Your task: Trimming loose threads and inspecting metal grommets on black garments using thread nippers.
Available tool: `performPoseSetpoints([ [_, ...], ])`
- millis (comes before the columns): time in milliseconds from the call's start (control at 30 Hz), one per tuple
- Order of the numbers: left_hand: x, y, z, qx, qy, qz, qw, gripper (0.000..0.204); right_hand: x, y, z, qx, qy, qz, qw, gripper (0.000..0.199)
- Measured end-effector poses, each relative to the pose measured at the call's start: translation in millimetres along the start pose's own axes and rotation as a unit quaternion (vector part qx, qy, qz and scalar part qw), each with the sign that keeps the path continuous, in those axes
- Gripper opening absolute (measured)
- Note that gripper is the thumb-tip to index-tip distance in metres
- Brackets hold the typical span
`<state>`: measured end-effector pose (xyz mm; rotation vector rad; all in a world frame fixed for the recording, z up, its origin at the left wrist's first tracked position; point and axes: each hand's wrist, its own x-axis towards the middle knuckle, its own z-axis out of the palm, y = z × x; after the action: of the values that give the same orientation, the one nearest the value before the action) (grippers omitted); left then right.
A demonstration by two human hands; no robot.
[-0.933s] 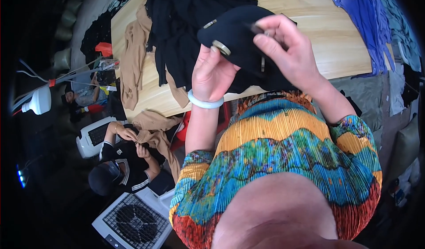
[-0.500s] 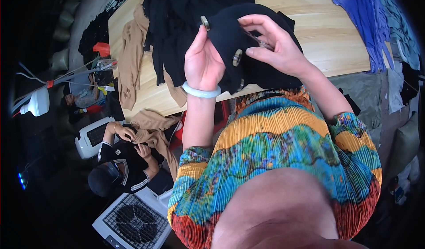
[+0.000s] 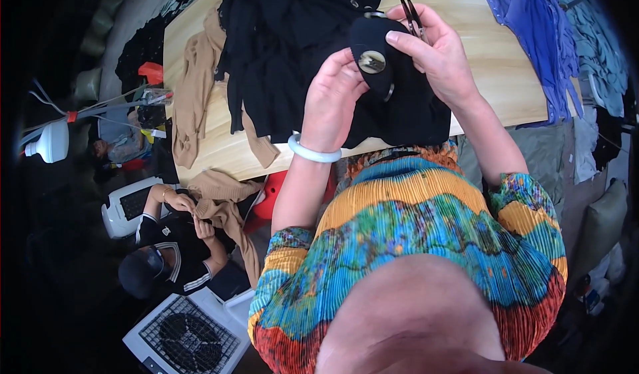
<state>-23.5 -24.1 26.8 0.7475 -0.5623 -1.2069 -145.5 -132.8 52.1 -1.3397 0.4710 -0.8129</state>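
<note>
A black buttoned garment (image 3: 283,54) is spread over the table, and one edge of it is raised between my hands. My left hand (image 3: 331,101) is closed on that edge, with fingers beside a large round button (image 3: 371,62) that faces up. My right hand (image 3: 439,58) pinches the cloth between thumb and finger on the other side. It also holds a pair of small dark snips (image 3: 413,18), whose blades point up and stand slightly apart. Another button (image 3: 375,14) shows edge-on at the top of the raised cloth.
Tan knitwear (image 3: 193,101) lies on the wooden table (image 3: 466,4), left of the black pile. Purple garments (image 3: 536,41) hang over its right side. At lower left a co-worker (image 3: 180,241) handles a tan knit, near a fan unit (image 3: 193,334) and a red stool (image 3: 263,211).
My left hand has shifted right and now grips the cloth edge. My right hand has moved up and right, turning the snips' blades upward. The raised cloth has turned, showing a button's face.
</note>
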Motion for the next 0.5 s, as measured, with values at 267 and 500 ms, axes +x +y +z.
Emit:
performPoseSetpoints([
  [267, -3, -2, 1, 0.068, 0.014, -0.013, 0.998, 0.027, -7, -2, 2, -0.005, -0.002, 0.016, 1.0, 0.024],
  [500, -7, 0, 4, 0.181, 0.044, 0.062, 0.981, 0.018, -13, 0, -5, -0.184, -0.026, 0.013, 0.982, 0.021],
])
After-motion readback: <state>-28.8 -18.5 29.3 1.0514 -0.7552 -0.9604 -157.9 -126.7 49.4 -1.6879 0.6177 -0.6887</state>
